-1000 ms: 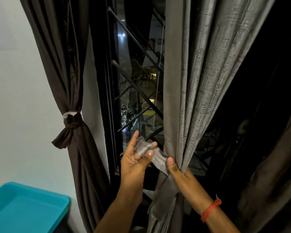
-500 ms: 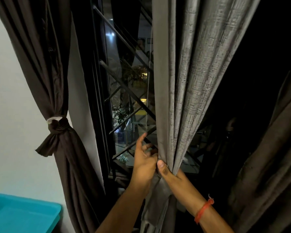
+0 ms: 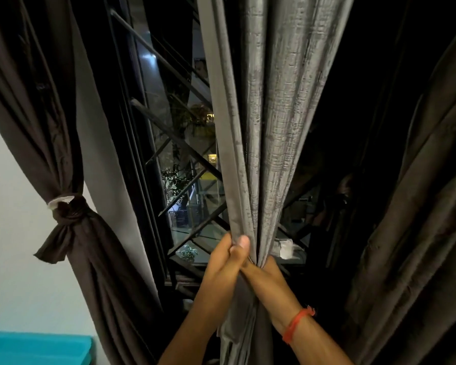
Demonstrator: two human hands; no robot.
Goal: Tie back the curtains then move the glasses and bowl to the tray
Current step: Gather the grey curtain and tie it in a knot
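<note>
A grey textured curtain [image 3: 269,127] hangs in the middle, gathered into a narrow bunch at its waist. My left hand [image 3: 227,262] is closed on the bunch from the left, thumb on top. My right hand [image 3: 266,275] grips the same bunch from the right, touching the left hand; an orange band sits on that wrist. A grey strip of cloth hangs down below the hands. On the left, a dark brown curtain [image 3: 37,114] is knotted at a tie [image 3: 69,209]. A corner of the teal tray [image 3: 37,350] shows at bottom left. Glasses and bowl are out of view.
Behind the curtains is a window with a black diagonal metal grille [image 3: 184,143] and a night street beyond. Another dark brown curtain [image 3: 419,206] hangs at the right. A white wall [image 3: 16,246] fills the left.
My left hand let the grey strip drop from in front and closed on the gathered curtain beside the right hand. The view shifted right and closer; the tray slid to the corner.
</note>
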